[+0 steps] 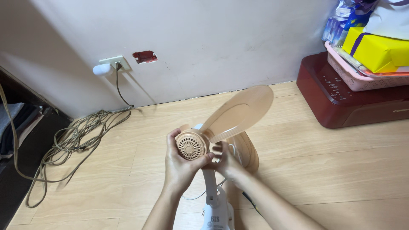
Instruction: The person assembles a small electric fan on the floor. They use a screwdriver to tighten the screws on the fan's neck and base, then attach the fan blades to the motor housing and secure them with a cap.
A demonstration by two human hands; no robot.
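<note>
Seemingly both hands [200,159] grip a tan fan blade hub [191,145] near a yellow box [375,51].

Glossy beige plastic fan blade [238,113]

Pale plaster wall [204,38] up top with a socket plate [114,62] and a red patch [145,56], light wood-plank floor [324,170] below, tangled cable [72,140] left, dark red cabinet [341,102] right

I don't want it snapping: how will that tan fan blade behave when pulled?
The fan blade looks like thin moulded plastic, so probably light and slightly flexible. Its broad paddles could crack if levered. The left hand grips the ribbed hub, likely the sturdier hold.
</note>
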